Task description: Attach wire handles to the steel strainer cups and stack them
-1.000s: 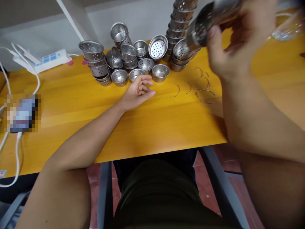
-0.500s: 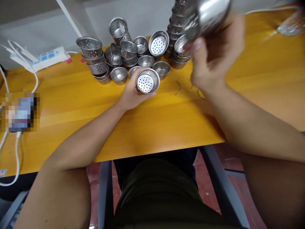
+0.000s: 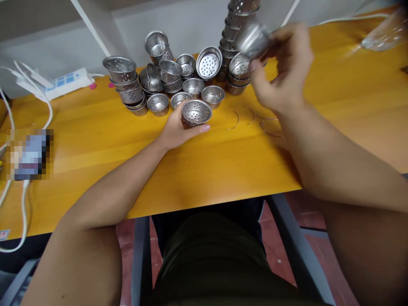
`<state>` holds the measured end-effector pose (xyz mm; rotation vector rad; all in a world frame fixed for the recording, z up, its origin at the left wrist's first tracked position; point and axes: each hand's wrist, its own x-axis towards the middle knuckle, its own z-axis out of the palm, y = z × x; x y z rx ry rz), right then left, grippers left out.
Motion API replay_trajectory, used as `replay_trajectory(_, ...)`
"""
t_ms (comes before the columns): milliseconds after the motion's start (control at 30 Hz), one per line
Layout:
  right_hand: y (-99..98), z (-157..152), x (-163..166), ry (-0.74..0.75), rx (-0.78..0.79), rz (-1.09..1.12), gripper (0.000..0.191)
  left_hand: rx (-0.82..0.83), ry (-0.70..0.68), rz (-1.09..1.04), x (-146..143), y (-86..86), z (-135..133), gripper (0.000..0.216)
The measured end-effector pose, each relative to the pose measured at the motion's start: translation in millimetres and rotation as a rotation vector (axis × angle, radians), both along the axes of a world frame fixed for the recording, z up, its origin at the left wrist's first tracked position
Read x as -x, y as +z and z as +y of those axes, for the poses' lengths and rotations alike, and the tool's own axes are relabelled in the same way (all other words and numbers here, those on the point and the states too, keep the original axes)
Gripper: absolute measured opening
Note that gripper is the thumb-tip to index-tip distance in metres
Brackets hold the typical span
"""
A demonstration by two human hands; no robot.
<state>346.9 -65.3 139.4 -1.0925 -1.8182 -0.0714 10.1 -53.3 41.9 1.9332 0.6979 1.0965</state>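
My left hand [image 3: 177, 129] is wrapped round a perforated metal strainer basket [image 3: 196, 111], its mouth facing up and tilted toward me. Raised at the right, my right hand [image 3: 285, 70] grips a second metal strainer basket [image 3: 254, 40], blurred by motion and tipped on its side. Behind it rises a tall stack of strainer baskets [image 3: 234, 32]. Several more baskets [image 3: 172, 70] stand singly and in short stacks beyond my left hand. Thin curved wires [image 3: 236, 121] lie on the table between my hands.
The yellow wooden table [image 3: 197, 170] meets a grey wall at the back. A white power strip [image 3: 68, 85] with cables and a pixelated phone-like device [image 3: 33, 154] are at the left. Clear plastic [image 3: 379, 36] lies at the far right. A left basket stack [image 3: 127, 83] leans slightly.
My right hand has brought its strainer basket lower and farther from me, toward the tall stack. The basket in my left hand has tipped more upright.
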Motion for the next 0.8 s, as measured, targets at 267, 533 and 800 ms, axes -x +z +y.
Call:
replay_trajectory(267, -17.4, -36, 62, 0.526, 0.180, -0.189, 0.045, 0.065, -0.043, -0.046, -1, 4.5, -3, 0.099)
replay_trajectory(533, -27.6, -24, 58, 0.560, 0.138, -0.231, 0.045, 0.055, -0.020, -0.075, -4, -5.6, 1, 0.118)
replay_trajectory(800, -22.2, -28, 50, 0.574, 0.238, -0.346, 0.047, 0.029, -0.110, -0.066, -2, -5.9, 2, 0.118)
